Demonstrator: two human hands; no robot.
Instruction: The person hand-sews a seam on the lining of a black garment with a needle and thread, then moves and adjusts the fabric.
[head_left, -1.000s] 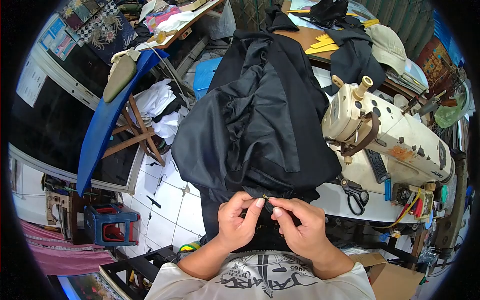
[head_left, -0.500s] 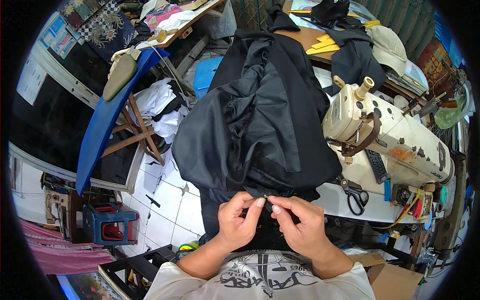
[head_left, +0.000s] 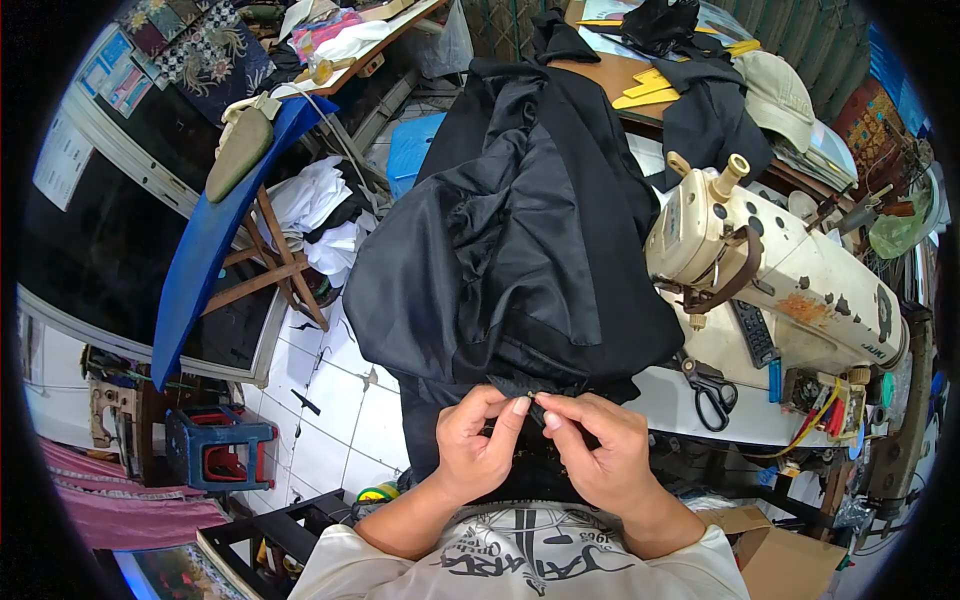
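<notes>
A black lined garment (head_left: 530,230) lies spread out in front of me, its shiny lining facing up. At its near edge my left hand (head_left: 478,435) pinches the dark cloth between thumb and forefinger. Close beside it, my right hand (head_left: 598,440) is closed in a pinch on the same edge, the fingertips of both hands almost touching. A tiny yellowish spot shows between the fingertips; it is too small to name. Black scissors (head_left: 710,392) lie to the right of my right hand.
On the right stands a cream sewing machine (head_left: 780,270), with a black remote control (head_left: 755,333) by it. A blue ironing board (head_left: 225,235) is at the left, above a blue stool (head_left: 220,445). A beige cap (head_left: 778,98) sits on the far table, near yellow strips (head_left: 645,92).
Almost nothing differs. Both hands keep their pinch at the garment's edge, with only a very slight shift of the fingers.
</notes>
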